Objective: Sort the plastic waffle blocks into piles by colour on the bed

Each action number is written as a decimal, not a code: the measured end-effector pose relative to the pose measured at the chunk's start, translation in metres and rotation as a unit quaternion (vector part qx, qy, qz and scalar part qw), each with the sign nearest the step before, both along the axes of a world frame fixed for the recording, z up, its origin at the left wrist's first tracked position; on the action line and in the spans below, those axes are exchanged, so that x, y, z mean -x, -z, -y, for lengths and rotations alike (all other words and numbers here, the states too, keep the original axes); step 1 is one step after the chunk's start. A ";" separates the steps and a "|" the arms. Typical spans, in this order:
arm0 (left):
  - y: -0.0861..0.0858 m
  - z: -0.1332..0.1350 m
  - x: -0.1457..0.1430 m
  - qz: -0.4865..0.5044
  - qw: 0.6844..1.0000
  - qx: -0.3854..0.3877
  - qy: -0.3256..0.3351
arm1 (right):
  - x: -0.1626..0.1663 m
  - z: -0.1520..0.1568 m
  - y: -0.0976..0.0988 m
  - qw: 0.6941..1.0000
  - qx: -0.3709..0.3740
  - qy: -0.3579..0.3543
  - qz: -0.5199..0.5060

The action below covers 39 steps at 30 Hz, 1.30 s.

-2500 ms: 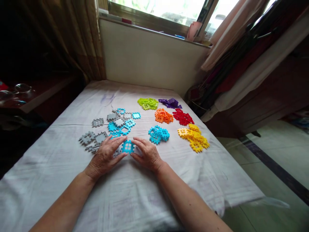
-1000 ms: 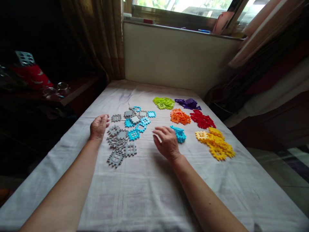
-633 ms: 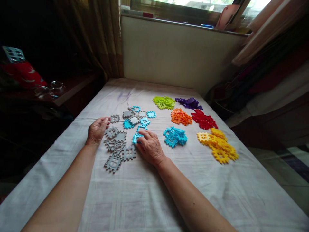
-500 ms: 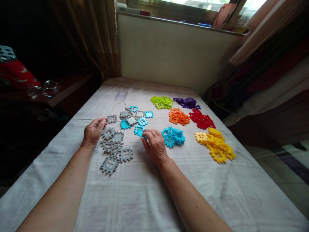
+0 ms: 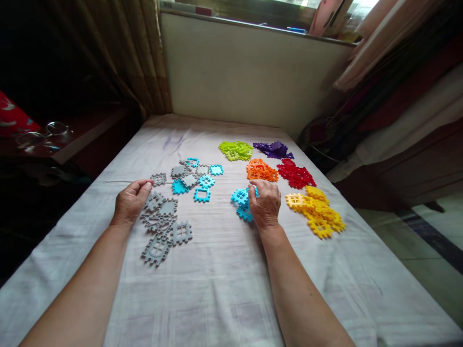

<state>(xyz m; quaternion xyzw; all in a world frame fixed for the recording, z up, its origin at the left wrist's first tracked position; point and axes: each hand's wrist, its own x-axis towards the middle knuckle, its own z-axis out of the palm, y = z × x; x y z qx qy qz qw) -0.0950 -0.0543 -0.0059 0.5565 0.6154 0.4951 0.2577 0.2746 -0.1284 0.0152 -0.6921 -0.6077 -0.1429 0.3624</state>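
Observation:
My right hand (image 5: 265, 201) lies palm down on the blue tile pile (image 5: 240, 198), its fingers curled around a blue tile at the pile's top edge. My left hand (image 5: 129, 202) rests on the cloth at the left edge of the grey tile group (image 5: 162, 226), fingers loosely bent and touching a grey tile, holding nothing. Between the hands lies a mixed cluster of blue and grey tiles (image 5: 195, 178), with a blue frame-shaped tile (image 5: 201, 194) nearest me.
Sorted piles lie on the white cloth (image 5: 217, 289): green (image 5: 236, 150), purple (image 5: 273, 149), orange (image 5: 261, 170), red (image 5: 294, 174), yellow (image 5: 316, 208). A wall (image 5: 253, 77) stands behind, a dark side table with glasses (image 5: 47, 132) on the left, and the bed edge drops off on the right.
My right hand picked a blue tile from beside the mixed cluster and moved right onto the blue pile. My left hand stayed by the grey tiles. The view shifted slightly.

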 end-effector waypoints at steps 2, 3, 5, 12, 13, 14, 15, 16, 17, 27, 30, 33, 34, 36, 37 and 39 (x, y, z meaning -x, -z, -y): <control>-0.002 0.001 -0.001 -0.009 1.000 0.002 -0.002 | 0.004 0.001 -0.003 1.000 -0.017 -0.003 -0.004; -0.003 0.002 -0.002 -0.014 1.000 0.003 -0.003 | 0.008 0.001 -0.004 1.000 -0.021 -0.013 -0.005; -0.006 0.003 -0.004 -0.022 1.000 0.006 -0.006 | 0.021 0.000 -0.007 0.998 -0.014 -0.054 -0.003; -0.008 0.004 -0.005 -0.046 0.999 0.007 -0.009 | 0.083 -0.012 -0.004 0.963 0.117 -0.239 0.050; -0.007 0.005 -0.005 -0.045 0.999 0.008 -0.008 | 0.087 -0.013 -0.002 0.960 0.131 -0.239 0.058; -0.007 0.005 -0.005 -0.042 0.999 0.008 -0.006 | 0.090 -0.014 0.000 0.960 0.142 -0.234 0.064; -0.007 0.005 -0.005 -0.039 0.999 0.009 -0.006 | 0.091 -0.015 0.001 0.960 0.149 -0.227 0.067; -0.008 0.005 -0.006 -0.037 0.999 0.010 -0.006 | 0.092 -0.015 0.003 0.961 0.154 -0.221 0.069; -0.008 0.005 -0.006 -0.037 0.999 0.011 -0.007 | 0.093 -0.014 0.004 0.962 0.155 -0.216 0.070; -0.016 0.009 -0.007 -0.092 0.996 0.018 -0.007 | 0.064 -0.004 -0.033 0.977 0.133 -0.164 0.027; -0.019 0.012 -0.011 -0.139 0.989 0.048 0.011 | 0.028 -0.002 -0.061 0.977 0.204 -0.054 0.014; -0.021 0.017 -0.024 -0.214 0.969 0.022 0.119 | -0.001 0.002 -0.081 0.950 0.311 0.000 0.021; -0.021 0.020 -0.030 -0.252 0.955 0.004 0.153 | -0.008 0.004 -0.086 0.939 0.343 0.005 0.026; -0.020 0.025 -0.043 -0.345 0.923 -0.011 0.170 | -0.016 0.006 -0.091 0.918 0.396 0.005 0.033; -0.019 0.027 -0.049 -0.386 0.908 -0.008 0.163 | -0.017 0.007 -0.092 0.910 0.413 0.002 0.034; -0.019 0.031 -0.060 -0.443 0.885 0.006 0.143 | -0.019 0.009 -0.094 0.905 0.425 -0.005 0.031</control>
